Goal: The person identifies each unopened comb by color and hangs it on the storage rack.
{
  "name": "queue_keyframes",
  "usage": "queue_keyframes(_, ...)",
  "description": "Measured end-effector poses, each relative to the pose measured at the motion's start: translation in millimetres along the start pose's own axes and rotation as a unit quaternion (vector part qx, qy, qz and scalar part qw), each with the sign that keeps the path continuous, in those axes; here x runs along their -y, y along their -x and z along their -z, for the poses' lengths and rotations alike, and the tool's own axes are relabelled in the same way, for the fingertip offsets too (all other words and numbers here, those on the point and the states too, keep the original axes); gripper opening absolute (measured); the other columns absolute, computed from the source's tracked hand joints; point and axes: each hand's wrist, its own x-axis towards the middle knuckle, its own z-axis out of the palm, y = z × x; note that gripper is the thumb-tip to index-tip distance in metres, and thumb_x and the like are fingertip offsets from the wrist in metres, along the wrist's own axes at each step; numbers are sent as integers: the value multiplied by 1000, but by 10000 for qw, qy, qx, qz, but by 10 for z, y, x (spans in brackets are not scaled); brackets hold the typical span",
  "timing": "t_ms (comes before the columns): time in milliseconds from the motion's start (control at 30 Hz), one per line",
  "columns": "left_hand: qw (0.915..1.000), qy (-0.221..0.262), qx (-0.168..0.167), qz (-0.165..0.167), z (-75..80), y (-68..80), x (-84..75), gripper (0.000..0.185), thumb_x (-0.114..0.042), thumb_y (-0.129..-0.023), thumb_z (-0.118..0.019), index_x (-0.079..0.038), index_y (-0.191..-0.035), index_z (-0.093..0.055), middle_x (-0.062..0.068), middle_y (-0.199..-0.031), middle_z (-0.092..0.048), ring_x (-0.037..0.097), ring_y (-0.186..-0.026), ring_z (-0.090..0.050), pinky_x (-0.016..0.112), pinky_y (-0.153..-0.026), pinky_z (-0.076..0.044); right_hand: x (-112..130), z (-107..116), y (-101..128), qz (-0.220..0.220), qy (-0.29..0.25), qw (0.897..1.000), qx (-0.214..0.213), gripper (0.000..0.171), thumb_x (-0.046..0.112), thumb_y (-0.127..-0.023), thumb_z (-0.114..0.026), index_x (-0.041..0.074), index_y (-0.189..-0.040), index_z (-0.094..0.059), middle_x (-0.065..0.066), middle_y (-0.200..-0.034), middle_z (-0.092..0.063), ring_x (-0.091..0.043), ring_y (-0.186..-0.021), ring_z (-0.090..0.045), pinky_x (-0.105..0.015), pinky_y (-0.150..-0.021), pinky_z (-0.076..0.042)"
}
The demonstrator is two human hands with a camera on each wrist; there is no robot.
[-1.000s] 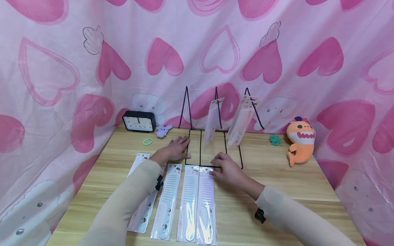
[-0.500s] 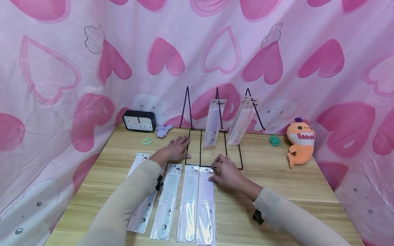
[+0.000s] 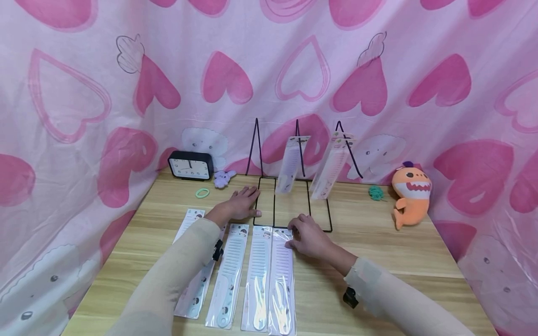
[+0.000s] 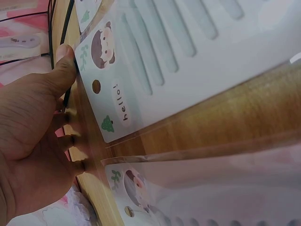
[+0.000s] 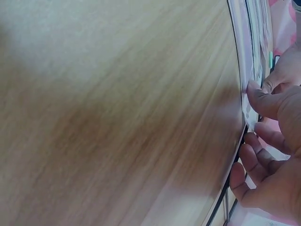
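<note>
Nearest on the desk point(image 3: 378, 242) lie four packaged combs side by side, and the rightmost packaged comb point(image 3: 281, 275) has its top corner under the right hand point(image 3: 308, 235), whose thumb and curled fingers point(image 5: 261, 101) pinch the thin plastic edge where it meets the black wire display rack point(image 3: 290, 205). That grip looks shallow: the glossy sleeve could slip free, or drag the neighbouring comb pack point(image 3: 259, 275), which it touches, out of line. Just beyond, the left hand point(image 3: 239, 205) lies flat with straight fingers, holding nothing, its thumb against the rack's base wire; if it eases off, a snag could shift the light frame. Farther back, two comb packs point(image 3: 290, 164) hang from the rack's prongs and might swing or drop if it is jolted.
</note>
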Motion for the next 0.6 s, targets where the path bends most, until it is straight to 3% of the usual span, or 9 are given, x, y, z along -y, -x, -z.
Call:
queue_keyframes(367,9998,117,66,152,18,22,-36,94,-58,-110,-61,-20,-179,-11,2,-189,4,32,-175,10,61,-142,2,53,-30,-7,-134,-507,9986,-95,38,20,-90,-95,11,-116,-69,4,-91,-64,-12,-82,-56,-29,-71,-50)
queue_keyframes(600,9999,117,-50,41,39,94,-84,92,-58,-111,-60,-17,-179,-14,6,-189,0,36,-175,6,64,-142,-1,69,-33,4,-76,-636,9978,-179,38,14,-89,-94,11,-117,-68,4,-90,-64,-10,-79,-56,-26,-67,-49)
